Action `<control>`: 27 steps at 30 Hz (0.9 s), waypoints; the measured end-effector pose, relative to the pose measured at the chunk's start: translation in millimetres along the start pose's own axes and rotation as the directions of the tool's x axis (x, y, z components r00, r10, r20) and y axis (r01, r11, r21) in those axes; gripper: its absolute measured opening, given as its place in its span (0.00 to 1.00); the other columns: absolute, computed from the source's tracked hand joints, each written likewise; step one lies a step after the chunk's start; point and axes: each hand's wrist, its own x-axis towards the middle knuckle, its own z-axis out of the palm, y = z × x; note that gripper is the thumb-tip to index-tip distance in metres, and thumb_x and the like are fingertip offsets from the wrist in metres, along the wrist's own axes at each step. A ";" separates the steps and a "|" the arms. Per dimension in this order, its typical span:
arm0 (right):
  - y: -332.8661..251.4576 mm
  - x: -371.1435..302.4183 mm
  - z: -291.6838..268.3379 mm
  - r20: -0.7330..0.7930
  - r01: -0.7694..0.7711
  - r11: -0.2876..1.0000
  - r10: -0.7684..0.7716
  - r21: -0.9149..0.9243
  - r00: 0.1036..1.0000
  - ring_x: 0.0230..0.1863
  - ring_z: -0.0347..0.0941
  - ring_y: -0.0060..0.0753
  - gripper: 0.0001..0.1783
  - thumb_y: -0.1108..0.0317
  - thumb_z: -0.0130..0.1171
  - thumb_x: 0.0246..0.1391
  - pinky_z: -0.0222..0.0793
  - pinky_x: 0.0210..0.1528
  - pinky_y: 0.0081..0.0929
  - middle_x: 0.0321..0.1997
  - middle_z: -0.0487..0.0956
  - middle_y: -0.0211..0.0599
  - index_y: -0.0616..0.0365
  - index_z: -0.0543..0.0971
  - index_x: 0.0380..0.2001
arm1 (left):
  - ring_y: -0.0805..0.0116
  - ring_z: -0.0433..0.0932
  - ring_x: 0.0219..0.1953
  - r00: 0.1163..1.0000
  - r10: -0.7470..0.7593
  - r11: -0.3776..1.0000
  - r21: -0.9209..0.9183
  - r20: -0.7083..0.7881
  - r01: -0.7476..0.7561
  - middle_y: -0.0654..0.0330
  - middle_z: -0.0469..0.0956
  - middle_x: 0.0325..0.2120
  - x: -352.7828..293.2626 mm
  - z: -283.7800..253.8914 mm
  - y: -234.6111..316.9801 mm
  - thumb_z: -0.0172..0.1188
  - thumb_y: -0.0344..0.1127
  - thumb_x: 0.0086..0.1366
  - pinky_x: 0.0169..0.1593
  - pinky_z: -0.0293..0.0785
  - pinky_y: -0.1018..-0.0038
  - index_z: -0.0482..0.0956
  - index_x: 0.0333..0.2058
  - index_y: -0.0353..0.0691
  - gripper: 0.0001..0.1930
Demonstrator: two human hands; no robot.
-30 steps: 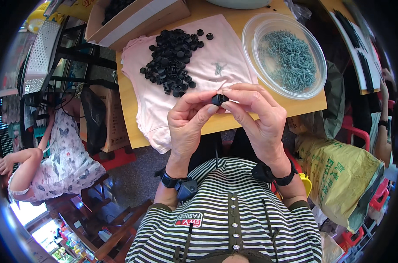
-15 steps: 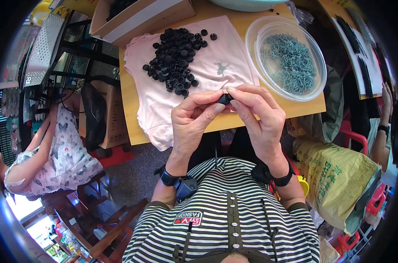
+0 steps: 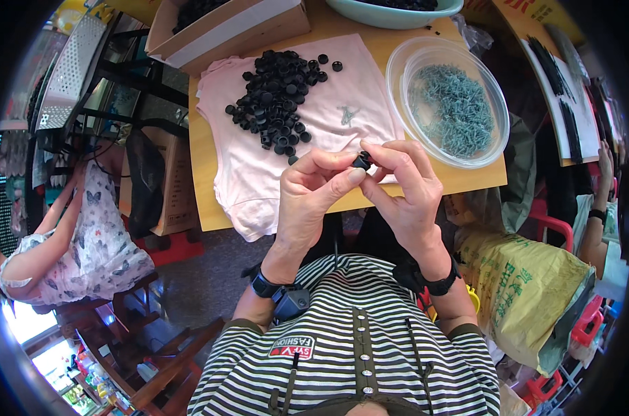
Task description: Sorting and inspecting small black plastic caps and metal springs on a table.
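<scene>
A small black plastic cap (image 3: 361, 161) is held over the table's near edge, tilted, between the fingertips of both hands. My left hand (image 3: 311, 188) pinches it from the left with thumb and forefinger. From the right, my right hand (image 3: 406, 182) touches its top with the forefinger, the thumb close below; the fingers partly hide the cap. Beyond the hands, a pile of similar black caps (image 3: 269, 97) lies on a pink cloth garment (image 3: 241, 177). A few small screws (image 3: 346, 115) rest on the cloth. Many bluish-grey screws (image 3: 460, 111) fill a clear round tub (image 3: 402, 104) to the right.
At the back of the wooden table (image 3: 207, 208) stand a cardboard box (image 3: 241, 31) and a pale green basin (image 3: 397, 17), both holding black parts. A yellow sack (image 3: 522, 291) is at the right. One person (image 3: 85, 243) sits on the left; another person's arm (image 3: 595, 229) shows at far right.
The cap has tilted between my fingers, and my right thumb has drawn slightly away from it. The view has shifted a little, showing more of the basin.
</scene>
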 end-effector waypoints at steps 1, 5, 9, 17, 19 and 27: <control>1.5 -0.3 0.6 0.001 0.003 1.000 -0.003 -0.004 1.000 0.31 0.73 0.24 0.24 0.83 0.66 0.37 0.75 0.28 0.18 0.36 0.75 0.36 0.60 0.79 0.43 | 0.76 0.78 0.38 1.000 0.002 1.000 -0.004 0.002 -0.002 0.60 0.80 0.36 0.0 1.2 0.2 0.64 0.21 0.56 0.48 0.74 0.79 0.79 0.36 0.36 0.09; 0.1 -1.0 2.4 -0.013 0.050 0.995 -0.051 -0.084 0.999 0.29 0.72 0.26 0.22 0.83 0.66 0.36 0.71 0.25 0.19 0.34 0.75 0.36 0.61 0.79 0.40 | 0.76 0.78 0.38 0.997 -0.052 0.997 -0.063 -0.052 0.048 0.61 0.80 0.34 -3.7 5.1 0.9 0.64 0.21 0.56 0.47 0.74 0.79 0.79 0.36 0.36 0.08; -4.3 5.1 -0.6 -0.003 0.098 0.984 -0.099 -0.149 0.995 0.28 0.71 0.30 0.19 0.81 0.66 0.35 0.69 0.27 0.23 0.33 0.76 0.35 0.61 0.80 0.37 | 0.76 0.78 0.38 0.997 -0.024 0.990 -0.138 -0.070 0.014 0.60 0.80 0.35 -4.8 10.8 -0.9 0.63 0.21 0.57 0.46 0.75 0.80 0.79 0.36 0.35 0.08; -23.5 95.4 -17.9 0.181 0.093 0.913 -0.022 -0.397 0.983 0.26 0.71 0.26 0.11 0.75 0.64 0.43 0.67 0.28 0.23 0.30 0.77 0.34 0.57 0.80 0.34 | 0.71 0.78 0.42 0.977 0.199 0.944 0.281 -0.073 -0.172 0.54 0.78 0.43 20.4 -12.1 35.6 0.59 0.27 0.62 0.42 0.74 0.79 0.73 0.48 0.34 0.16; -3.9 142.5 -37.2 0.127 0.120 0.837 -0.061 -0.535 0.990 0.28 0.71 0.19 0.10 0.70 0.62 0.48 0.67 0.30 0.18 0.32 0.78 0.31 0.57 0.81 0.36 | 0.78 0.74 0.42 0.959 0.237 0.909 0.384 -0.157 -0.161 0.60 0.77 0.40 22.8 -29.9 53.3 0.59 0.25 0.62 0.46 0.71 0.82 0.72 0.50 0.34 0.17; 27.2 189.8 -20.0 0.160 0.168 0.712 -0.079 -0.682 0.984 0.29 0.71 0.20 0.12 0.66 0.60 0.52 0.66 0.33 0.17 0.33 0.79 0.29 0.57 0.80 0.40 | 0.81 0.72 0.29 0.943 0.234 0.577 0.814 -0.238 0.062 0.65 0.78 0.31 16.8 -80.3 57.3 0.63 0.27 0.58 0.33 0.68 0.83 0.80 0.37 0.35 0.08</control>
